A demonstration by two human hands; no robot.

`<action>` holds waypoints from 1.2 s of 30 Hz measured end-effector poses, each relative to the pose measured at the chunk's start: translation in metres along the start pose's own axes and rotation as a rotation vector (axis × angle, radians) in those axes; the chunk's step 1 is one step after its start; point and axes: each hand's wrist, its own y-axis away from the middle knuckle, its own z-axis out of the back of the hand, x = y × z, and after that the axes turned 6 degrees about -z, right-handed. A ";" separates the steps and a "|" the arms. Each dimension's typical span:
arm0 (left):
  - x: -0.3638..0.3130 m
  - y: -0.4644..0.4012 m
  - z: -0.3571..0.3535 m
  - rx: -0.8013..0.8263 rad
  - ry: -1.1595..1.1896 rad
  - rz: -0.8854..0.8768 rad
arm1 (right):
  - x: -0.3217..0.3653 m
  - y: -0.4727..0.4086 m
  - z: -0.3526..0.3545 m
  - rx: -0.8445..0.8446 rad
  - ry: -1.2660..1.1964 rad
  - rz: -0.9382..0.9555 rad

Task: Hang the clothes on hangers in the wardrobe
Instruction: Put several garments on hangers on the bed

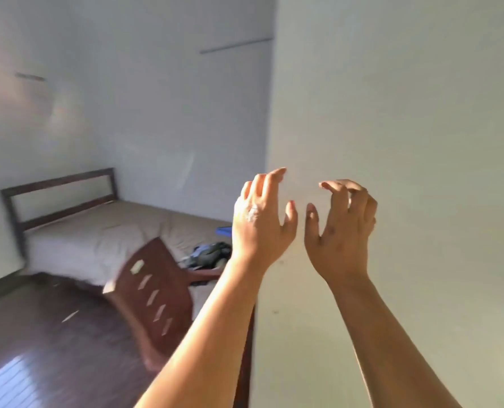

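Both my hands are raised in front of a large pale flat panel [392, 113] that fills the right half of the view; whether it is a wardrobe side or a wall I cannot tell. My left hand [259, 219] is at the panel's left edge, fingers loosely curved and holding nothing. My right hand [342, 228] is just beside it, fingers bent at the tips, also empty. A dark bundle of clothes [208, 254] lies on the bed [103, 231] behind my left forearm. No hangers show.
A brown wooden chair [153, 293] stands between me and the bed, its back tilted toward me. A small blue object [224, 231] lies on the mattress. Dark wood floor [39, 334] stretches to the left with a sunlit patch at the lower left.
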 end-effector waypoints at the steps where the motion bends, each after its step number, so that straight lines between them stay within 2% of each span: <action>1: 0.024 0.008 0.016 0.018 -0.045 0.013 | 0.019 0.012 -0.020 0.006 -0.023 0.009; 5: 0.151 0.049 0.105 0.143 -0.266 0.107 | 0.116 0.066 -0.117 0.094 -0.141 -0.038; 8: 0.236 0.078 0.163 0.187 -0.390 0.218 | 0.180 0.101 -0.180 0.239 -0.171 -0.076; 13: 0.339 0.119 0.210 0.241 -0.448 0.343 | 0.255 0.156 -0.266 0.474 -0.232 -0.070; 22: 0.527 0.130 0.193 0.376 -0.548 0.332 | 0.304 0.213 -0.455 0.665 -0.194 -0.071; 26: 0.608 0.115 0.180 0.433 -0.532 0.342 | 0.318 0.204 -0.542 0.690 -0.114 -0.062; 33: 0.759 0.086 0.157 0.458 -0.510 0.432 | 0.348 0.174 -0.691 0.695 -0.113 -0.062; 36: 0.828 0.073 0.143 0.526 -0.500 0.405 | 0.355 0.174 -0.758 0.730 -0.073 -0.075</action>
